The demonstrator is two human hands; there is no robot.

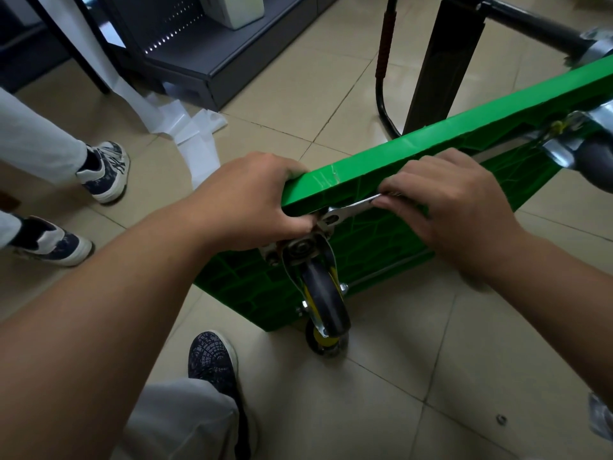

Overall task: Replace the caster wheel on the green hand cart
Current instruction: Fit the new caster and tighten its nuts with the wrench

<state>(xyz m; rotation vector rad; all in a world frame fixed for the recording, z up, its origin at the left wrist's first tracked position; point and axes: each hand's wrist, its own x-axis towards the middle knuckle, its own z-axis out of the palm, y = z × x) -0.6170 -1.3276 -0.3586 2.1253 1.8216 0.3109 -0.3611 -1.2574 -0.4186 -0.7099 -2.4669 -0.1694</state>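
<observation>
Below the left grip (252,200), the caster wheel (326,303).

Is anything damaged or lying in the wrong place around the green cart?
The green cart stands tipped on its edge, which fits the repair. Its upper rim has pale scuff marks near the left hand. A small nut lies loose on the floor tiles, and white sheets trail over the floor beside the shelf.

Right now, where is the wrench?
In the head view, mid-frame, the wrench sits against the green cart just above the caster wheel, its handle held by the right hand; the left hand grips the cart corner beside it.
</observation>
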